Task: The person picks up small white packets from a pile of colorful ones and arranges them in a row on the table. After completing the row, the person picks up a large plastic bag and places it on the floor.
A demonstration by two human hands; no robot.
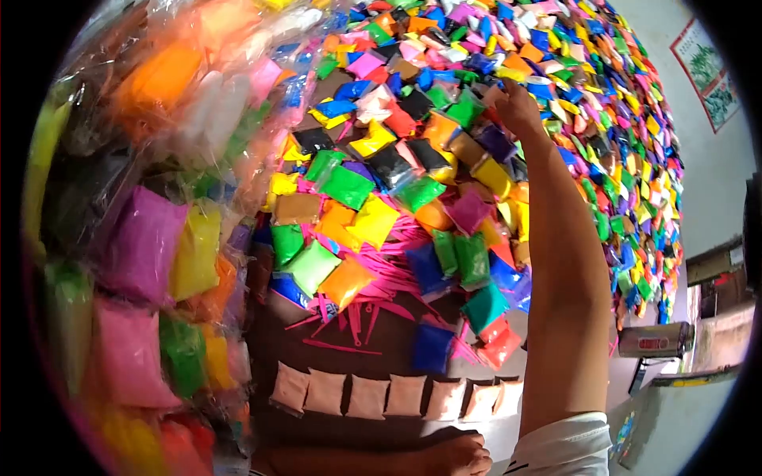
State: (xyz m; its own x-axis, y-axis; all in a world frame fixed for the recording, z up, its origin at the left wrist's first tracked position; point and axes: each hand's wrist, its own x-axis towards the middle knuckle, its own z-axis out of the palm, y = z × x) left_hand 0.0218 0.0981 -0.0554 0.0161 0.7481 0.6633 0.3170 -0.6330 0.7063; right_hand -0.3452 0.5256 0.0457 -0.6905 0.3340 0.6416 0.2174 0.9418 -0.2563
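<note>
My right arm stretches far across the table, and my right hand [517,109] is in the heap of small coloured clay packets [341,187]. Its fingers look bent together among the packets; what they grip is too small to make out. Low in the view, my left hand [460,456] is curled closed near the table's front edge, its inner side hidden. Just beyond it runs a row of several pale peach packets [368,396], laid side by side. Pink plastic sticks [357,317] lie in a loose spread between that row and the heap.
Large clear bags [143,246] filled with coloured packets rise along the left side. The packet heap climbs high at the back and right. A metal cylinder [654,340] is at the right, and a poster [706,71] hangs on the wall.
</note>
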